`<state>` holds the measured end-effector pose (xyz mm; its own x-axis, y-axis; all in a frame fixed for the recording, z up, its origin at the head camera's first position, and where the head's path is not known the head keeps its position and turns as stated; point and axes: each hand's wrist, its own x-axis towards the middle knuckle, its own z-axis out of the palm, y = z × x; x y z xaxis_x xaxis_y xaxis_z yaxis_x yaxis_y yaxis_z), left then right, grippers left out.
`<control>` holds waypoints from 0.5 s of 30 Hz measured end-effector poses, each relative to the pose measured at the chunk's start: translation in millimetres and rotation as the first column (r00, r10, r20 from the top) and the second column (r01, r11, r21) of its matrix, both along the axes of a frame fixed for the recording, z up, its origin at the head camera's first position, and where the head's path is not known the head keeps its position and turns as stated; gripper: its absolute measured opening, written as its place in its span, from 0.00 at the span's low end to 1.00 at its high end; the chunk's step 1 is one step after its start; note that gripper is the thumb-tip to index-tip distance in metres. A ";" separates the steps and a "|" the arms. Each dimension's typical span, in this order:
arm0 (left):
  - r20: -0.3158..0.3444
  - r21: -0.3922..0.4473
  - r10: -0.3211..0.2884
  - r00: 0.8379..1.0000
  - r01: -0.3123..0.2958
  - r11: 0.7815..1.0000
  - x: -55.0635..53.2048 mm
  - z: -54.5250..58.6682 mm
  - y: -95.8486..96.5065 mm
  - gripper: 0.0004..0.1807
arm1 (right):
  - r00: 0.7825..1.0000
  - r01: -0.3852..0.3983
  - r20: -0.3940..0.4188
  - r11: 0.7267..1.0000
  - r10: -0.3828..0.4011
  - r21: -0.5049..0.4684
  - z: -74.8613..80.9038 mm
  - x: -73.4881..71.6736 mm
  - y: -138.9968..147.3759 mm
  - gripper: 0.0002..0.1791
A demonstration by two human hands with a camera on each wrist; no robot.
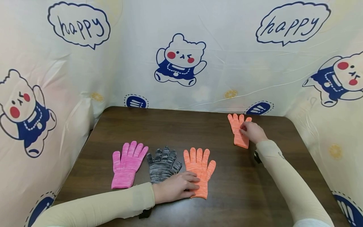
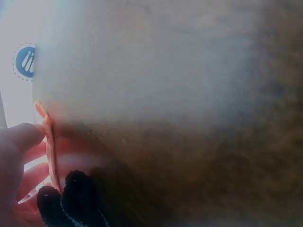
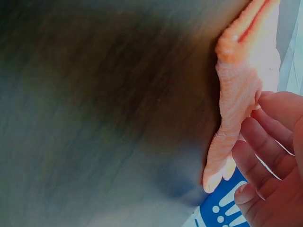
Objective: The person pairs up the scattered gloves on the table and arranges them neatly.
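Note:
Fingers of my left hand point(image 1: 177, 186) rest on the palm of the nearer orange knit glove point(image 1: 201, 167), which lies flat with its fingers pointing away. Just left of it is a grey-and-black striped glove point(image 1: 161, 165), its cuff partly hidden behind that hand. Farther left lies a pink glove point(image 1: 127, 167). At the back right, my right hand point(image 1: 253, 131) pinches the right side of another orange glove point(image 1: 236, 130). In the right wrist view, fabric of that orange glove point(image 3: 234, 99) bunches at the thumb and fingertip.
All of the gloves lie on a dark brown wooden table point(image 1: 119, 126). Behind it and at both sides hangs a pale curtain point(image 1: 232, 63) printed with bears and the word happy. The table's far edge runs close behind the back orange glove.

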<state>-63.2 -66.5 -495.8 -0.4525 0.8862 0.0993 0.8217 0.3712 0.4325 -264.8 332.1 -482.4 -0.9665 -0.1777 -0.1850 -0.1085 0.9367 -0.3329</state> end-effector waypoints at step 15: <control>-0.002 0.000 -0.007 1.000 0.007 1.000 -0.8 -0.2 0.1 0.15 | 0.999 0.031 0.032 0.999 -0.030 -0.036 -2.4 3.5 1.7 0.11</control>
